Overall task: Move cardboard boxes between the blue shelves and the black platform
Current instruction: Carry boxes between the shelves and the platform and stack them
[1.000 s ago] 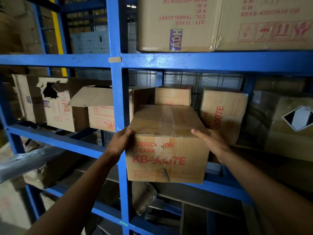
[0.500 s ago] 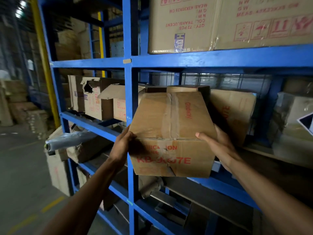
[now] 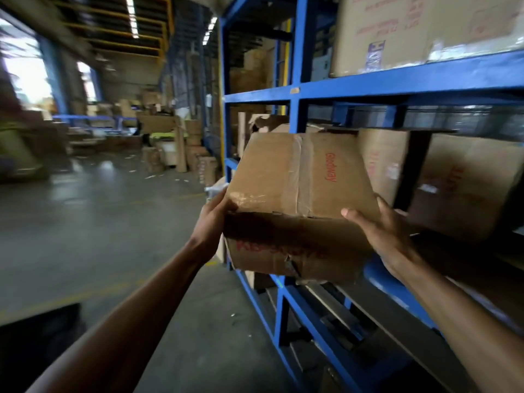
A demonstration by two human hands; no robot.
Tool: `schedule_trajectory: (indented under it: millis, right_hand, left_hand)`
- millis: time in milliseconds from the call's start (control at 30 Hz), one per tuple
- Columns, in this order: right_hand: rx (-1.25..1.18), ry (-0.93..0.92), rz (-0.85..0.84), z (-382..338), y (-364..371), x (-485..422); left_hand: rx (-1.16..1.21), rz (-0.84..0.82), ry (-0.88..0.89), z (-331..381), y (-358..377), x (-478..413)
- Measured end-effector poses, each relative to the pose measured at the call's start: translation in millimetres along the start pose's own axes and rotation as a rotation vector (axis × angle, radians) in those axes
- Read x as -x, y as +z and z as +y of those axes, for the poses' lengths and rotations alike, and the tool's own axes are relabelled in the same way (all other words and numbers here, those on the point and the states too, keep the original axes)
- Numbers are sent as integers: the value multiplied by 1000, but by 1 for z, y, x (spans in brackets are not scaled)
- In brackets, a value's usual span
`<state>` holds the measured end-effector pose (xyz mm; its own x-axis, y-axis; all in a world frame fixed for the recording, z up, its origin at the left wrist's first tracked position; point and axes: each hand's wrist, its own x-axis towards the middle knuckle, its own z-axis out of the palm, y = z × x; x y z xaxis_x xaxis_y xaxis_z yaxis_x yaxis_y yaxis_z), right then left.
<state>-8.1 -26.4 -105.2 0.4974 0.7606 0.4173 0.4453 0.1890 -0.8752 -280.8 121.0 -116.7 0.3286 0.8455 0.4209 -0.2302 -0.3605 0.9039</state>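
2 bare hands hold 1 taped cardboard box (image 3: 300,199) in the air, just in front of the blue shelves (image 3: 397,80), level with their middle tier. Our left hand (image 3: 215,219) clasps the box's left side, thumb over the top edge. Our right hand (image 3: 382,231) clasps the right side the same way. The box tilts, its red-printed front face in shadow, and appears clear of the shelf edge. More boxes sit on the shelves behind it.

We judge this the carrying step: the box is off the shelves and bound for the black platform (image 3: 39,338), which we take to be the dark slab low and well left of the shelves. Next we need to turn away from the shelves, keep both sides squeezed, and lower the box flat.
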Motion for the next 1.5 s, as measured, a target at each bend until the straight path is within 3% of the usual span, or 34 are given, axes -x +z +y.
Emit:
schedule_trajectory:
  millis: [167,433,600,767,900,1067,1267,1500]
  right_hand:
    - [-111,-55,-191,-22,64,11]
    - [-363,-195,-522,-86,196,73]
    - [-501,-234,-776,-129,255,151]
    - [-572,-238,-1042,-146,283,253]
    - [-549,-274,-1199,-155,299,324]
    - [-482,-295,-1413,-148,334,396]
    - [-355,-222,-1646,-98,393,452]
    - [-208,-170,-1853,-18,468,466]
  left_hand:
    - [-161,154,40,53,-67,63]
    - [-381,567,100,129,-169,215]
    - [-387,812,149,175,-195,334]
    - [-515,1065,79,194,-204,466]
    - [-583,1187,18,188,-188,562]
    - [-545,1465,-14,170,-184,644]
    - [-530,1572,-224,94,-184,700]
    - [-506,1739,-368,7,-189,690]
